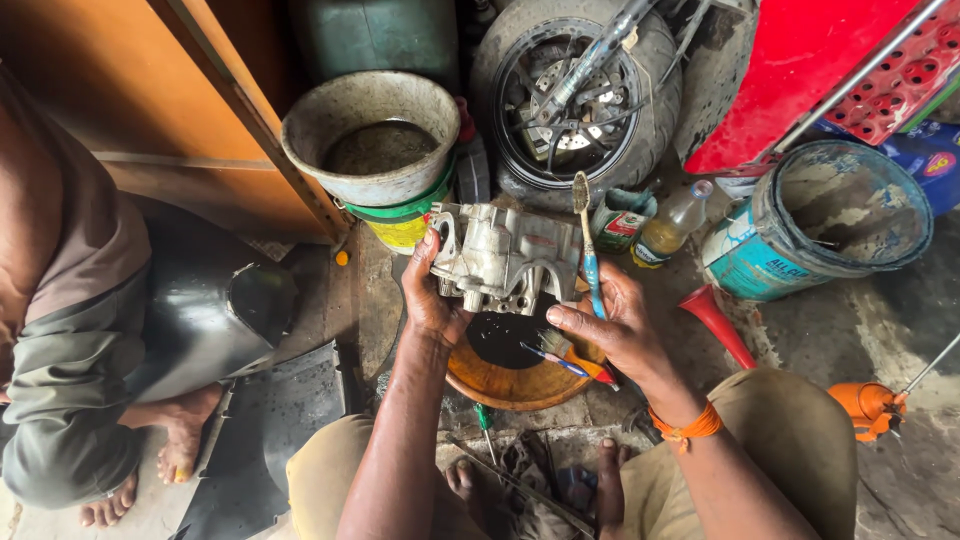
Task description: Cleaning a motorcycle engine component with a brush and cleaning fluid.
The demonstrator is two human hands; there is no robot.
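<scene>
Cluttered workshop floor. Behind the hands stands a dirty grey tub (370, 135) of dark liquid, stacked on a green-and-yellow bucket (398, 228). Right of it a motorcycle wheel (572, 95) with brake disc leans upright. Between the wheel and a teal paint bucket (830, 220) stand a small green can (618, 218) and a plastic bottle (672, 222) of yellowish fluid. A red funnel (718, 322) lies on the ground near the right wrist; an orange oil can (868, 408) sits far right. Red panel (800, 70) top right. Another person's bare feet (150, 465) and a dark fender (215, 315) are at left, well apart from the work.

Directly under the hands is an orange bowl (520, 375) holding black oil, with a small paintbrush (562, 358) resting across it. Nothing blocks the part being held; the right fingers cover its lower right corner.

The engine casing (505, 255) is held above the bowl, just in front of the tub. Cast metal, pale grey, grimy, with ribs, bolt holes and a stub along the bottom edge. Its long axis runs left-right, roughly level, broad face toward the camera.

Left hand (432, 290) is clamped on the casing's left end, thumb over the top. Right hand (612, 325) grips a toothbrush (586, 240), blue handle, pinched between fingers; the brush stands near upright, bristles on top, touching the casing's right edge.
</scene>
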